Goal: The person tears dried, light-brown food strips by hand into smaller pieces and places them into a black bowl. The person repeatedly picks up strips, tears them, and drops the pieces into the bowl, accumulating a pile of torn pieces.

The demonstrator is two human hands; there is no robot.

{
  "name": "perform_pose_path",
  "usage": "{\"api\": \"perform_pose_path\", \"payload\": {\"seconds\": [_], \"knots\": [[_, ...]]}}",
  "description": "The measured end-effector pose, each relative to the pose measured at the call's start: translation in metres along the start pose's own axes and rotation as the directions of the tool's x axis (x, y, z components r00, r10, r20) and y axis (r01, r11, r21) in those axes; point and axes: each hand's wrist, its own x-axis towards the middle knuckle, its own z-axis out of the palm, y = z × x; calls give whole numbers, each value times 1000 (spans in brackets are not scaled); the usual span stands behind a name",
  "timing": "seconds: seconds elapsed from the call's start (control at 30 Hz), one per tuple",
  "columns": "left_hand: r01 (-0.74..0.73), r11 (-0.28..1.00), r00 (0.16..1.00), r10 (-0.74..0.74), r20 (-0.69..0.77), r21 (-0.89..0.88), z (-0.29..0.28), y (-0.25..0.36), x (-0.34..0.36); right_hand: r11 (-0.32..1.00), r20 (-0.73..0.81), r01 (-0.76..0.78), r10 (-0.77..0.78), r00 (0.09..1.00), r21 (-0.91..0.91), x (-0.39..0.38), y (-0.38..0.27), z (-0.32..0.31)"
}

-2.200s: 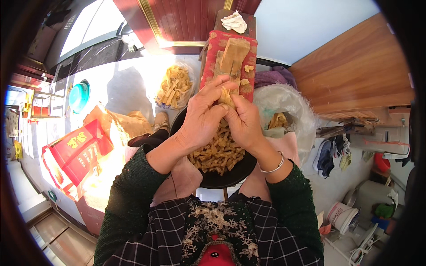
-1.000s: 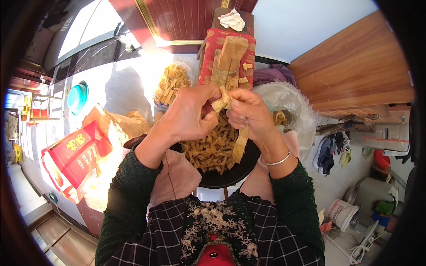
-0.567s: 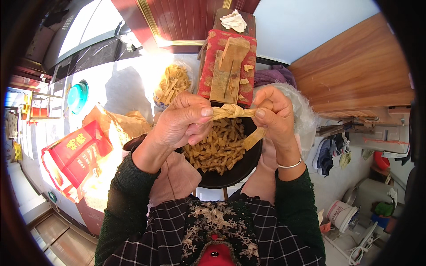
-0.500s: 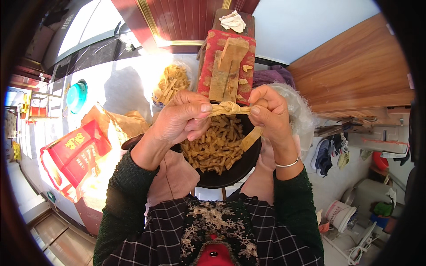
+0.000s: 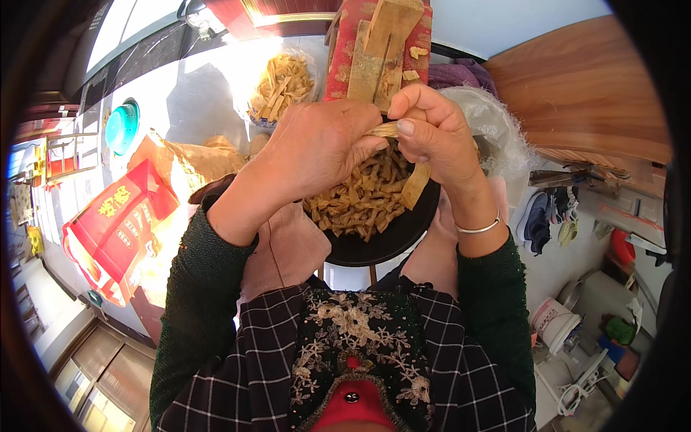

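My left hand (image 5: 324, 147) is closed on a pale yellow dried strip (image 5: 385, 129), its back turned up, hiding much of it. My right hand (image 5: 435, 137) pinches the same strip just to the right, with a flat tail hanging from it. Beneath both hands a dark round pan (image 5: 374, 250) rests at my lap, heaped with short twisted yellow pieces (image 5: 354, 207). Just beyond it, a wooden board with an upright block (image 5: 385, 29) lies on a red cloth-covered bench (image 5: 338, 75), with a few small scraps.
A bag of loose strips (image 5: 281, 86) stands on the floor beyond my left hand. Leftward are a turquoise basin (image 5: 122, 126), brown paper (image 5: 187, 162) and a red bag (image 5: 119, 227). Rightward are a translucent sack (image 5: 493, 119), a wooden panel (image 5: 576, 86), shoes (image 5: 540, 223) and buckets (image 5: 554, 324).
The view has shifted, so surroundings sit higher. The knotted strip, stretched between both hands half a second ago, is now largely covered by my left hand, which has turned and moved rightward.
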Motion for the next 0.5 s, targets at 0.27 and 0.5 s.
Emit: {"api": "perform_pose_path", "payload": {"seconds": [0.27,0.5], "knots": [[83,871,960,60,273,-484,-27,4,0,979,39,72,-80,996,191,-24,-23,8],[177,818,984,-146,100,-548,10,-19,4,783,296,-20,-211,932,622,2,-6,-20]]}}
